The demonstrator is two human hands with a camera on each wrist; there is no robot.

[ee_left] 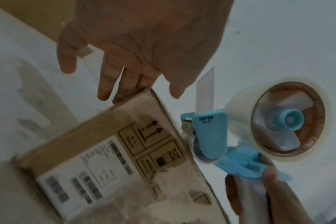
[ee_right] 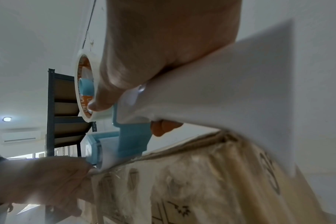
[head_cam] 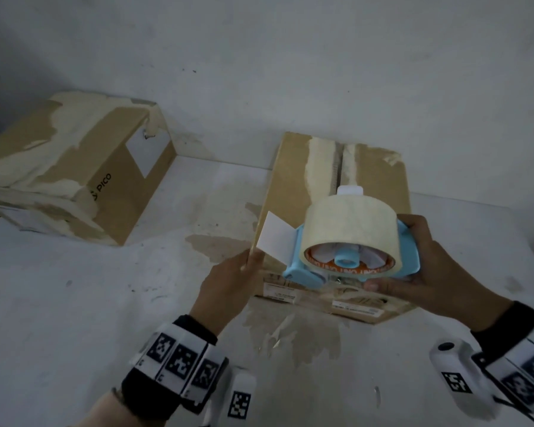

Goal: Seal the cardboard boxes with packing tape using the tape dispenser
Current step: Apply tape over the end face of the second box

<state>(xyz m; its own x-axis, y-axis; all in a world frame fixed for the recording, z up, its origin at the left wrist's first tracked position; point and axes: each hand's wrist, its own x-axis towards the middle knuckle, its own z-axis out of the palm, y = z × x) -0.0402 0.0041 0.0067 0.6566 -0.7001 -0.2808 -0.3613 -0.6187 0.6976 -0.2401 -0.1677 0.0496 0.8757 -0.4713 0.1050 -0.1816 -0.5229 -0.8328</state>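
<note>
A person's right hand (head_cam: 438, 272) wraps its fingers around the white handle of a blue tape dispenser (head_cam: 346, 254), held over the near edge of a cardboard box (head_cam: 293, 180) at the centre of view. The left hand (head_cam: 228, 282), at 8 o'clock from the dispenser, has straight, spread fingers resting against the box's near left corner, gripping nothing. A stiff white flap (head_cam: 273, 235) juts from the dispenser's front, toward 10 o'clock.

The dispenser looks like light, rigid plastic, best held by its handle. The tape roll (head_cam: 352, 223) is large and nearly full; its loose end would be sticky and limp. The box looks stiff, worn and light, with its top seam still open.

A second, heavily taped box (head_cam: 74, 167) sits at 10 o'clock, well apart. Both rest on a stained white surface (head_cam: 74, 303) against a white wall (head_cam: 259, 57). The right wrist view shows dark shelving (ee_right: 67, 121).
</note>
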